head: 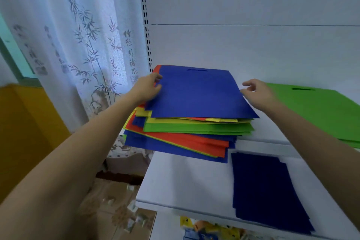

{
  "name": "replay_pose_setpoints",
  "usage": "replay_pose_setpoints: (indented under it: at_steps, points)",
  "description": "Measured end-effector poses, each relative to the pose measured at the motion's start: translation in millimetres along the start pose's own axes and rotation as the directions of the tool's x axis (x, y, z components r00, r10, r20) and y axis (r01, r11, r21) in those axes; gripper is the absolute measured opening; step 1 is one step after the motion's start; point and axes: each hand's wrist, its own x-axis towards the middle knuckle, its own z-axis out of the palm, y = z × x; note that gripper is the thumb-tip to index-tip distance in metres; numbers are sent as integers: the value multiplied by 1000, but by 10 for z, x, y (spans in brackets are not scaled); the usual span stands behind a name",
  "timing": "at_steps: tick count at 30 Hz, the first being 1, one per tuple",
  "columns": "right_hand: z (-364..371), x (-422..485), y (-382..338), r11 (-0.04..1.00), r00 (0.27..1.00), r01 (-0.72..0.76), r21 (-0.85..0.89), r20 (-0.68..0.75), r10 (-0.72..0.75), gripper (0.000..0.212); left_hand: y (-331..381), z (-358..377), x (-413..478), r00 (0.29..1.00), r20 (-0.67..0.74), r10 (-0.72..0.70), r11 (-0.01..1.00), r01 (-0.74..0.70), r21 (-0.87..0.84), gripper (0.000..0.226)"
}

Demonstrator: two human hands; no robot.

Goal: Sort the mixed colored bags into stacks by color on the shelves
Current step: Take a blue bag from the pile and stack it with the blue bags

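A mixed pile of flat bags [187,134] in blue, green, orange and yellow lies on the upper shelf [276,140]. A blue bag [196,93] with a cut-out handle tops the pile. My left hand [147,87] grips this blue bag's left edge, fingers curled over it. My right hand [257,91] hovers at the bag's right edge, fingers loosely curled, holding nothing. A stack of green bags [319,111] lies to the right on the same shelf. A stack of dark blue bags [266,191] lies on the lower shelf [185,181].
A white back panel [253,6] closes the shelf behind. A slotted upright [145,15] runs up the left side. A printed curtain [78,45] hangs to the left, and cardboard boxes [113,200] sit on the floor. Packaged goods [206,230] show below the lower shelf.
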Motion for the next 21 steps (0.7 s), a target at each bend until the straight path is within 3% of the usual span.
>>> replay_pose_setpoints:
  at_steps: [4,11,14,17,21]
  points:
    - [37,118,13,994,992,-109,15,58,108,45,-67,146,141,991,121,52,997,-59,56,44]
    - [101,208,54,957,960,-263,120,129,247,54,-72,213,156,981,141,135,991,-131,-35,45]
    - [87,219,114,951,968,-249,184,66,241,55,-93,184,190,986,126,113,991,-102,-88,47]
    - [59,216,155,937,968,-248,247,15,252,55,-112,149,238,992,110,67,998,-67,2,52]
    - [21,196,131,913,960,-281,296,63,274,56,-95,118,314,992,123,19,997,-27,69,58]
